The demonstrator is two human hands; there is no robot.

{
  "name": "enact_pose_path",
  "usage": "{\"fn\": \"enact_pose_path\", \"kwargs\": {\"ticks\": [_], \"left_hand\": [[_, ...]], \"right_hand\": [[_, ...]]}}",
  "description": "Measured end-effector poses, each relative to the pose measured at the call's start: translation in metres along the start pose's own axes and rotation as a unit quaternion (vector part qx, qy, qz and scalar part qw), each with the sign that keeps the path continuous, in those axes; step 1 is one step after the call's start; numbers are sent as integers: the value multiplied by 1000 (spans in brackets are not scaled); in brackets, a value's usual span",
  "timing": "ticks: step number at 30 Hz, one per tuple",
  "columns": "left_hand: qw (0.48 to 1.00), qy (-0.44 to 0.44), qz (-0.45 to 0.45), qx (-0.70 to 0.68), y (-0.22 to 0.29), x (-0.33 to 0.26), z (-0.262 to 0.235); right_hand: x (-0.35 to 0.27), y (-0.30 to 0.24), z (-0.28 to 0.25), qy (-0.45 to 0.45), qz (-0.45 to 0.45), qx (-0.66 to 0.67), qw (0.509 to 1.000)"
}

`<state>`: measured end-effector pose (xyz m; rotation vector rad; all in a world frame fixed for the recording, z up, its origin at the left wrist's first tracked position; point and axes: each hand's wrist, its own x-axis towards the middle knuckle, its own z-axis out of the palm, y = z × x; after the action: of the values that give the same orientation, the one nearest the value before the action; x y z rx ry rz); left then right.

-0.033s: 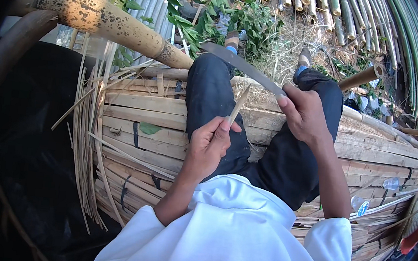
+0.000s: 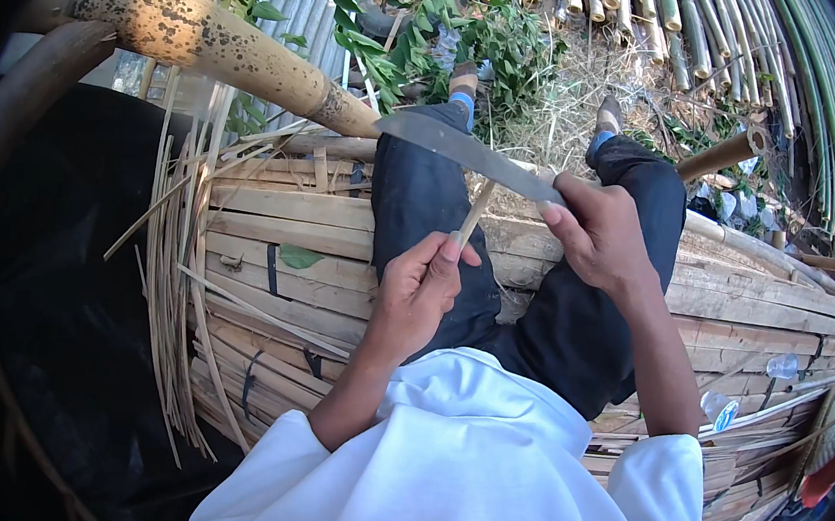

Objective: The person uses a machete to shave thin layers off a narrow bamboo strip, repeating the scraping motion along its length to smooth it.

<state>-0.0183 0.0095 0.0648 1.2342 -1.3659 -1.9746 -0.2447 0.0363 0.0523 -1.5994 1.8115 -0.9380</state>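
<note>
My left hand [image 2: 420, 291] is closed around a narrow pale bamboo strip [image 2: 476, 216], which points up and slightly right from between thumb and fingers. In my right hand [image 2: 596, 233] is a long knife [image 2: 463, 151]; its handle is hidden in the fist. The broad grey blade reaches leftward over my left knee and crosses the upper end of the strip, covering its tip. Whether the edge touches the strip, I cannot tell. Both hands are above my lap, in front of my dark trousers [image 2: 572, 321].
I sit on stacked split-bamboo slats [image 2: 289, 235]. Loose thin strips [image 2: 167, 307] hang at the left, below a thick bamboo pole [image 2: 218, 40]. Cut bamboo poles [image 2: 749, 51] lie at the upper right, and leafy branches [image 2: 508, 48] lie beyond my feet. Plastic cups [image 2: 718, 410] are at the right.
The knife has moved slightly left and down with my right hand, so its blade now overlaps the strip's tip, which showed before. My left hand and the strip look unmoved.
</note>
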Motion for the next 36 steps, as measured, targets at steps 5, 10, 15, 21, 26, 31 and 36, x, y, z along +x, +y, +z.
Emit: {"fn": "enact_pose_path", "kwargs": {"ticks": [5,10,15,21,26,31,36], "left_hand": [[999,-17,-6,-34,4,-6,4],[997,-31,-30,-61,1,-13,3],[987,-102,-65,-109,0,-13,-7],[981,-189,-15,-32,3,-23,1],[999,13,12,45,5,-11,-3],[998,6,16,59,1,0,-3],[999,1,12,44,0,7,2]], "right_hand": [[-5,-17,17,-36,-129,-95,986],[-6,-23,21,-28,-174,-94,980],[-7,-22,18,-11,-214,-125,969],[18,10,1,60,-29,-223,972],[17,60,-16,123,123,157,972],[5,48,-3,82,116,233,962],[-3,22,13,37,62,162,984]]}}
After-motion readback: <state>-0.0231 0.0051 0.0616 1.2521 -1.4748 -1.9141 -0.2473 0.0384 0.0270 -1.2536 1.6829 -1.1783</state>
